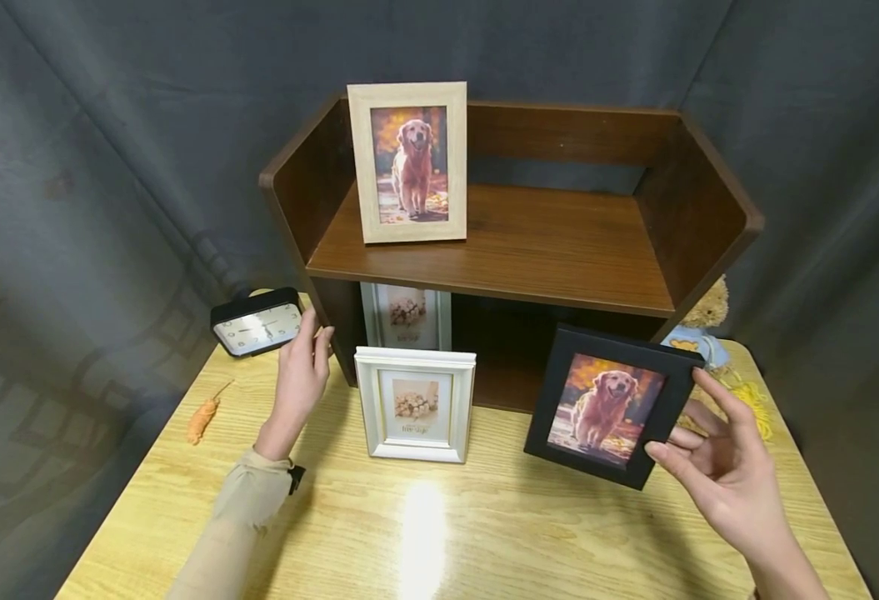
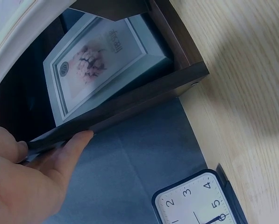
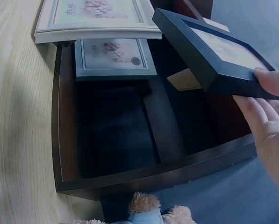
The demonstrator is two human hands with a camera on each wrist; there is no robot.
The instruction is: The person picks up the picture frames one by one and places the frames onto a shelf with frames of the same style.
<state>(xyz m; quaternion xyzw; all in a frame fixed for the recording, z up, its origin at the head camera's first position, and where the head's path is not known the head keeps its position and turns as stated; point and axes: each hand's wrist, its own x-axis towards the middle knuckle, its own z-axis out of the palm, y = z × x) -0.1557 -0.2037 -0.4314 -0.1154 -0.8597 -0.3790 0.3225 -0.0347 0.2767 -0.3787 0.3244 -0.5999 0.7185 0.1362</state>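
My right hand (image 1: pixel 731 467) holds a black photo frame (image 1: pixel 540 425) by its right edge, thumb on the front and fingers behind. The frame shows a golden dog and is tilted in front of the shelf's right part. My left hand (image 1: pixel 304 375) grips the left side panel of a dark brown two-tier shelf (image 1: pixel 559 242), with fingers on both sides of the panel in the left wrist view. On the upper tier, at left, stands a cream photo frame (image 1: pixel 457 167). A grey-green frame (image 2: pixel 153 60) is inside the lower tier. A white photo frame (image 1: pixel 417 451) stands before it.
Left of the shelf is a black alarm clock (image 1: pixel 259 329), with a small orange bundle (image 1: pixel 202 419) nearer on the wooden table (image 1: pixel 334 542). At the right, a teddy bear (image 1: pixel 709 304) and yellow yarn (image 1: pixel 752 404) sit beside the shelf. Dark curtains (image 1: pixel 109 125) hang behind.
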